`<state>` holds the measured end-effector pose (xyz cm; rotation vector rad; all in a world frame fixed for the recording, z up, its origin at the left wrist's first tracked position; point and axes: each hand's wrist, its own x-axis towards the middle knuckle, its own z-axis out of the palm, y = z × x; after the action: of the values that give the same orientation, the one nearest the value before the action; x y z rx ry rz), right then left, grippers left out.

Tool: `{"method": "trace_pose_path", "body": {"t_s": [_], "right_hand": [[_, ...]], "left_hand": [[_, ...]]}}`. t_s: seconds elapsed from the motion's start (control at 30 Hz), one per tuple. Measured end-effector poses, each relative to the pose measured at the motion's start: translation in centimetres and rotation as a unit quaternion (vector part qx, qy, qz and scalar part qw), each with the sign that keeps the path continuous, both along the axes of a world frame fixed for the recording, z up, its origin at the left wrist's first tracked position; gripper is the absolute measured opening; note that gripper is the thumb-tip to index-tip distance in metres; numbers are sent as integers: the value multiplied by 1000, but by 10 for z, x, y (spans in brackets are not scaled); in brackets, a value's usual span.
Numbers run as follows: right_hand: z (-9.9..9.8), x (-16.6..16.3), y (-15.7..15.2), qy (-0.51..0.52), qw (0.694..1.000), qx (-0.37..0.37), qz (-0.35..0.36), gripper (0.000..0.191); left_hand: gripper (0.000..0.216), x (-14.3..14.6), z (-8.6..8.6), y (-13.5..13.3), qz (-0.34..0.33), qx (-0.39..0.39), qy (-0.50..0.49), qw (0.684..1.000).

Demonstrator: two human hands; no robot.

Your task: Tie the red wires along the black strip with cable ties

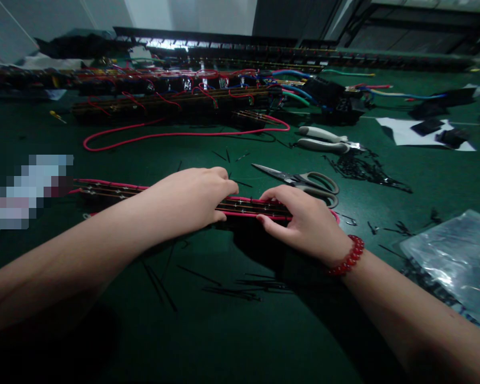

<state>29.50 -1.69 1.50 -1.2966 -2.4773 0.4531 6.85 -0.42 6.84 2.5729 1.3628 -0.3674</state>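
Note:
Across the green tabletop lies a long dark bar assembly (246, 206) with thin brass-coloured rods and a red cable along its edges. My left hand (202, 197) grips it near the middle, with thumb on the near side and fingers over the far side. A little to the right, my right hand (304, 221) clasps the same assembly close to its right end, thumb and fingers on opposite edges. A red bead bracelet (349, 257) circles my right wrist. Scissors (300, 181) with grey handles rest just beyond my right hand.
Pliers (328, 141) lie farther back beside a heap of black cable-tie scraps (364, 169). Loose black cable ties (232, 293) are strewn nearby. A clear plastic bag (460, 256) sits at right. Longer wired assemblies (176, 98) and a red cable loop (184, 134) occupy the back.

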Motion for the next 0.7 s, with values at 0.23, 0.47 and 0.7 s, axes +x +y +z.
{"method": "trace_pose_path", "body": {"t_s": [0.23,0.47,0.7], "right_hand": [[0,0,0,-2,1000,-1,-1,26],[0,0,0,3,1000,-1,0,25],[0,0,0,4,1000,-1,-1,24]], "left_hand": [[32,-1,4,1,10,-26,31,999],[36,-2,4,3,8,-31,38,999],[35,-1,4,2,7,-14,41,999]]}}
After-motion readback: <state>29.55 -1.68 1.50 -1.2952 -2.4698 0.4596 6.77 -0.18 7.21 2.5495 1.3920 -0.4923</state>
